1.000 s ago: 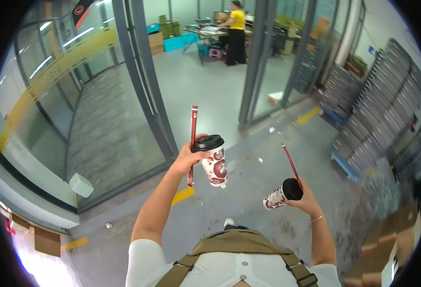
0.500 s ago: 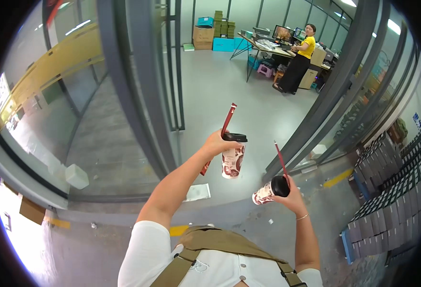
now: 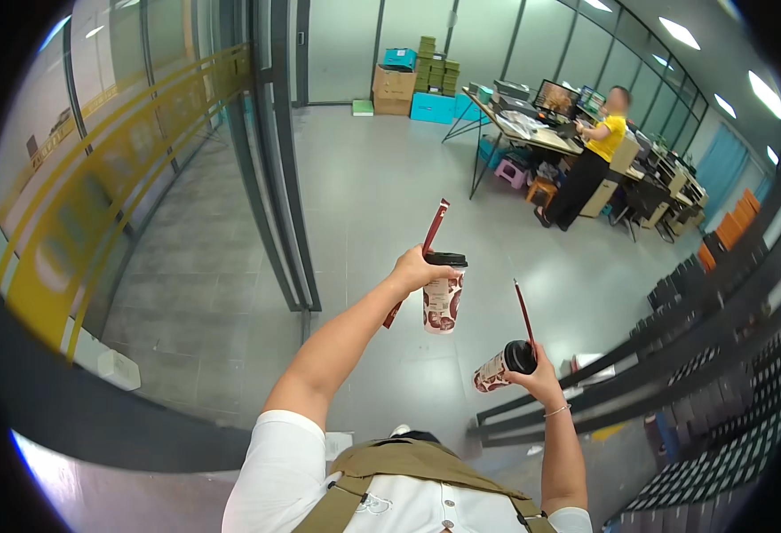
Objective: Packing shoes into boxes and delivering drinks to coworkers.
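Observation:
My left hand (image 3: 414, 269) grips a paper drink cup (image 3: 443, 305) near its black lid. The cup is white with dark red patterns and stands upright. A red wrapped straw (image 3: 436, 224) is pinched in the same hand, its lower end showing below the wrist. In my right hand (image 3: 541, 377) a second cup (image 3: 491, 372) of the same pattern tilts, its black lid facing up and right. Another dark red straw (image 3: 523, 309) sticks up from beside that lid, held by the same hand. Both arms reach forward, the cups apart.
A glass door with dark frame (image 3: 275, 160) stands at left, another dark frame (image 3: 515, 426) at right. Ahead, a person in a yellow top (image 3: 605, 138) stands by a desk (image 3: 532, 135) with monitors. Cardboard and blue boxes (image 3: 432, 107) stack at the back. Stacked dark goods (image 3: 719, 462) lie right.
I have moved forward into the doorway, so the door frames have shifted back past me and the desk appears nearer. Both hands keep hold of their cups and straws.

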A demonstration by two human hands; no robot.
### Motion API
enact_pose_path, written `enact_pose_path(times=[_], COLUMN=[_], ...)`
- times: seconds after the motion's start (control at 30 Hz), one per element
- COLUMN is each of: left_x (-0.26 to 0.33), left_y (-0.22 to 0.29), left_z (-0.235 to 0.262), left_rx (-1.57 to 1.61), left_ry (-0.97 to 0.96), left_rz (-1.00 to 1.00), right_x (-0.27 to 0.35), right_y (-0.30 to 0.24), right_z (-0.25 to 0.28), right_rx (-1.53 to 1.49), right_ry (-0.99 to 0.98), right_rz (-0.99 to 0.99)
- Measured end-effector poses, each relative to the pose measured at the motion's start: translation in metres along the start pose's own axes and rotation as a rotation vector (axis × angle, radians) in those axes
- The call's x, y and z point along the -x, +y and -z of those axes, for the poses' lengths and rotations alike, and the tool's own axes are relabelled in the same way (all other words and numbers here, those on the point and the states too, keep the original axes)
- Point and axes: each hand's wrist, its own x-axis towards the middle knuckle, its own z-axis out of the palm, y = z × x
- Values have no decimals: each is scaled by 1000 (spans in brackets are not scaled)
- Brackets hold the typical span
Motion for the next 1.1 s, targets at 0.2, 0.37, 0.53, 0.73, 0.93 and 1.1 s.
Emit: enact_pose_path(times=[0.2, 0.37, 0.53, 0.73, 0.93, 1.1], left_x=[-101, -214, -324, -438, -618, -694], left_y=[24, 21, 25, 30, 31, 3], left_z=[16, 18, 2, -51, -90, -86], left_rx=[-11, -76, 77, 170, 296, 373], left_ry=[70, 92, -15, -174, -232, -72], left_rz=[49, -1, -107, -117, -218, -179], right_x=[-137, -253, -359, -434, -598, -726], right_y=[11, 34, 52, 103, 164, 201], right_z=[23, 47, 78, 127, 196, 230], right_rx=[-34, 53, -42, 91, 36, 92], right_ry=[2, 48, 81, 249, 266, 177], right_rz=[-20, -17, -64, -151, -193, -231])
